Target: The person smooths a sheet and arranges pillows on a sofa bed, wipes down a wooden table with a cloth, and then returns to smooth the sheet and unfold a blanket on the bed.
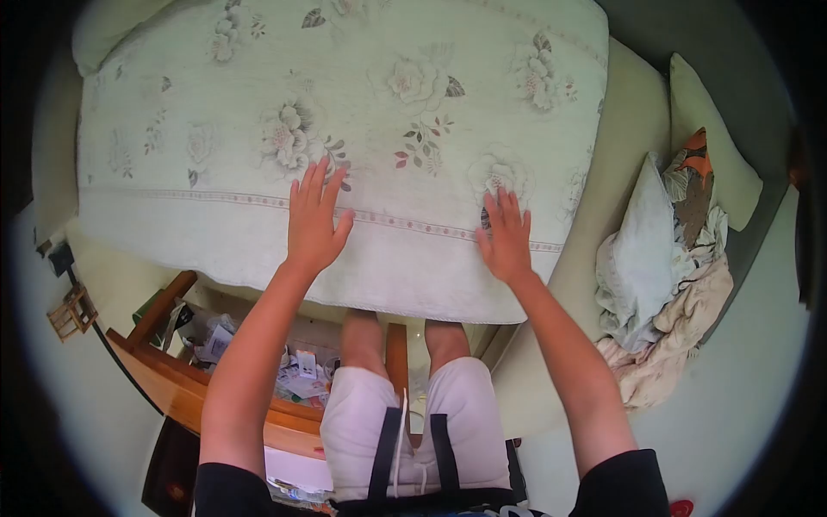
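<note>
One cover is touched by left hand and right hand, palms down, each grip wide and empty, apparently so pressure is shared evenly.

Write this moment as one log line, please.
left hand: open, palm down on floral cover | right hand: likewise | cloth bundle: right side

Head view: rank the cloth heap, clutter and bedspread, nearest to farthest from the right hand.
1. Bedspread: directly beneath the right hand.
2. Cloth heap: off to its right.
3. Clutter: lower down, well to its left.
</note>
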`<state>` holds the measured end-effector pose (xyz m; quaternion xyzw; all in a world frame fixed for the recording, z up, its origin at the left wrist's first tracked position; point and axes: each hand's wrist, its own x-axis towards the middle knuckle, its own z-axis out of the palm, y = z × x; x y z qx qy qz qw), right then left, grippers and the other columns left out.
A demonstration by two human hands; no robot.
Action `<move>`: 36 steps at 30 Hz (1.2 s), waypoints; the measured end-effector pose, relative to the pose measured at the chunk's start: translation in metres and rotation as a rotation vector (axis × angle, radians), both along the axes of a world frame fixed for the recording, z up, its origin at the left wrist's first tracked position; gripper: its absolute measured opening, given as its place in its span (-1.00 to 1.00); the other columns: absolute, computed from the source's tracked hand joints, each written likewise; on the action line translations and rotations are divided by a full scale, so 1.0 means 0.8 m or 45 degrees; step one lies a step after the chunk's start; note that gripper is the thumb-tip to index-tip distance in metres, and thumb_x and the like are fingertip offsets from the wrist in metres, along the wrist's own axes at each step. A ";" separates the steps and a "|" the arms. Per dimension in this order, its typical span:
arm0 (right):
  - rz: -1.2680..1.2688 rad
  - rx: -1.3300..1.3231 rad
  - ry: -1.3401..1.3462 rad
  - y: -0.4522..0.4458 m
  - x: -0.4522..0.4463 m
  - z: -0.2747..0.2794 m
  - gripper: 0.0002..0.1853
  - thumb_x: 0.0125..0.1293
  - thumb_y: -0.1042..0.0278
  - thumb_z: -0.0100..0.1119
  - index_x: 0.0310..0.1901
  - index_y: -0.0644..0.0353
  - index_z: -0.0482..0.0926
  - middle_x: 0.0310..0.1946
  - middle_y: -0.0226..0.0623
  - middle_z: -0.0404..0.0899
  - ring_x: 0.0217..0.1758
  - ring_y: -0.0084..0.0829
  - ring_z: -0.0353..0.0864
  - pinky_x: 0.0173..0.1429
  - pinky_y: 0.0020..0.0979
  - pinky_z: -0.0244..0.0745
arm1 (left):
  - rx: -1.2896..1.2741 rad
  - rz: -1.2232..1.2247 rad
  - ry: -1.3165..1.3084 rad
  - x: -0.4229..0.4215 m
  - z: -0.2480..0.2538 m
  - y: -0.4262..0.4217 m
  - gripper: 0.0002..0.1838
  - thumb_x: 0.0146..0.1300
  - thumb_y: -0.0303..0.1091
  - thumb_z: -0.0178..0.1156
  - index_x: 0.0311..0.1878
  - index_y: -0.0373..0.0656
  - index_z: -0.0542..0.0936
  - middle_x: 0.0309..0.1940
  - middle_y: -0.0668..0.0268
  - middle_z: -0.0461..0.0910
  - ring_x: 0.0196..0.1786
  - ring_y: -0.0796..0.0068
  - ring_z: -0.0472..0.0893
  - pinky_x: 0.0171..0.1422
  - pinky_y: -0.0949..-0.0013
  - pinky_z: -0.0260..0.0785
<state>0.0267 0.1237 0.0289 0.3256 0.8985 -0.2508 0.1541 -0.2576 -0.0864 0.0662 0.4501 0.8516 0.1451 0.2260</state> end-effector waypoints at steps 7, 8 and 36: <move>0.012 0.499 0.149 0.060 -0.169 -0.088 -0.33 0.49 0.05 -0.02 0.56 -0.02 0.12 0.61 -0.10 -0.06 0.65 0.11 -0.15 0.57 0.31 -0.27 | 0.248 0.103 0.135 -0.098 -0.092 0.024 -0.38 0.36 -0.33 0.12 0.49 -0.06 0.29 0.55 0.05 0.13 0.59 -0.12 0.06 0.61 -0.15 -0.14; -0.103 0.581 0.087 0.054 -0.201 -0.093 -0.34 0.49 0.04 -0.03 0.56 -0.02 0.13 0.61 -0.10 -0.05 0.65 0.12 -0.15 0.57 0.31 -0.29 | 0.257 0.135 0.166 -0.119 -0.098 0.016 -0.41 0.38 -0.32 0.09 0.48 -0.05 0.32 0.55 0.08 0.17 0.59 -0.08 0.08 0.62 -0.09 -0.13; 0.036 0.477 0.297 -0.075 -0.448 -0.116 -0.29 0.51 -0.08 -0.10 0.58 0.01 0.06 0.61 -0.03 -0.06 0.66 0.17 -0.21 0.53 0.41 -0.33 | 0.023 0.527 0.316 -0.202 -0.094 -0.169 -0.36 0.41 -0.26 0.05 0.53 -0.12 0.22 0.57 0.04 0.10 0.60 -0.04 0.07 0.61 -0.13 -0.15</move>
